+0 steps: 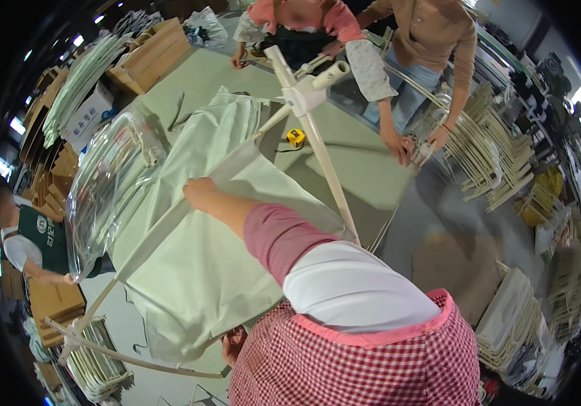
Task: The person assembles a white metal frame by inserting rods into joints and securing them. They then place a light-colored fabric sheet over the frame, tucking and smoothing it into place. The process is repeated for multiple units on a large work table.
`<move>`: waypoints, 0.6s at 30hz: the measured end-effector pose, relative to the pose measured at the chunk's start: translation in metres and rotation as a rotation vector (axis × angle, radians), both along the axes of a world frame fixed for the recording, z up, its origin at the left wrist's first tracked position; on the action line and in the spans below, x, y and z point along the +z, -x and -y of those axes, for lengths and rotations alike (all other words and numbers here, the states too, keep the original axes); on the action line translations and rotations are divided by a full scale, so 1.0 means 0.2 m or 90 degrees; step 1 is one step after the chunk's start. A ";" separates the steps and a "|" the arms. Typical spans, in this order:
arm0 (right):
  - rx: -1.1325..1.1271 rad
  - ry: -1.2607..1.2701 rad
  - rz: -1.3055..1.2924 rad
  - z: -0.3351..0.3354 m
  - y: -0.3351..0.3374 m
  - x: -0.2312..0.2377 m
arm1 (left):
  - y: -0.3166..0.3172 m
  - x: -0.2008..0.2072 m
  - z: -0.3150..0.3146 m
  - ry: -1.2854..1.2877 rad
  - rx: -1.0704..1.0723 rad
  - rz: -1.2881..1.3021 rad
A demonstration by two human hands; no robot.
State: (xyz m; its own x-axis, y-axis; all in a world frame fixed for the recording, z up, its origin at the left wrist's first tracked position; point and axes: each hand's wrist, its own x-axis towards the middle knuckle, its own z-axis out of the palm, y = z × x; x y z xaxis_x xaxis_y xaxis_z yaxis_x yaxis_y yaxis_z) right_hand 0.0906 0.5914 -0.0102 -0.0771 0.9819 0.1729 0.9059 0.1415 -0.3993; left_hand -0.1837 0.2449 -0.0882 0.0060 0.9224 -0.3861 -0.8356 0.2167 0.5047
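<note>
My right hand (200, 193) is closed around a cream tube, where pale green fabric (216, 260) wraps over it. One end of this tube frame has a white corner joint (304, 95) raised near the top of the view; another joint (72, 338) shows at the lower left. From the upper joint a cream leg (331, 176) slants down past my forearm. Low down beside my checked apron, my left hand (234, 346) is partly hidden, its fingers curled near the fabric's lower edge and a tube end. What it holds is hidden.
A yellow tape measure (296, 138) lies on the table (196, 71). Two people stand across it, their hands (409, 149) at tubing. At left, a person in a green apron (41, 237) touches a clear plastic bag (101, 196). Tube stacks (490, 152) stand at right.
</note>
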 end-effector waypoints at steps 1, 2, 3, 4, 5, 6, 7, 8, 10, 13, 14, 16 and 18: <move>0.006 -0.008 -0.011 0.00 0.00 -0.02 | 0.01 0.03 -0.02 -0.070 -0.076 0.045; 0.000 -0.007 -0.012 0.01 0.00 -0.03 | 0.01 0.06 -0.03 -0.075 -0.077 0.063; -0.005 0.008 -0.006 0.01 0.00 -0.03 | 0.02 0.10 -0.05 -0.082 -0.062 0.080; -0.003 0.008 0.002 0.02 0.00 -0.02 | 0.03 0.14 -0.07 -0.059 -0.016 0.087; 0.013 0.039 0.017 0.04 0.00 -0.01 | 0.03 0.16 -0.09 -0.043 -0.003 0.083; 0.025 0.016 0.023 0.07 -0.02 0.00 | 0.04 0.20 -0.11 0.004 0.049 0.066; 0.039 0.016 0.022 0.11 -0.01 0.02 | 0.04 0.21 -0.12 -0.021 0.015 0.084; 0.010 0.067 -0.127 0.15 -0.01 0.04 | 0.04 0.23 -0.14 -0.045 -0.009 0.095; 0.164 -0.231 0.004 0.33 0.02 0.03 | 0.03 0.25 -0.14 -0.011 -0.015 0.074; 0.500 0.205 0.037 0.56 0.12 -0.03 | 0.00 0.28 -0.15 0.022 -0.038 0.000; 0.529 0.338 0.083 0.63 0.15 -0.07 | 0.00 0.29 -0.14 0.034 -0.037 -0.031; 0.600 0.420 0.174 0.74 0.20 -0.15 | 0.02 0.30 -0.13 0.111 0.036 -0.100; 0.676 0.362 0.301 0.81 0.21 -0.23 | 0.08 0.30 -0.12 0.158 0.134 -0.156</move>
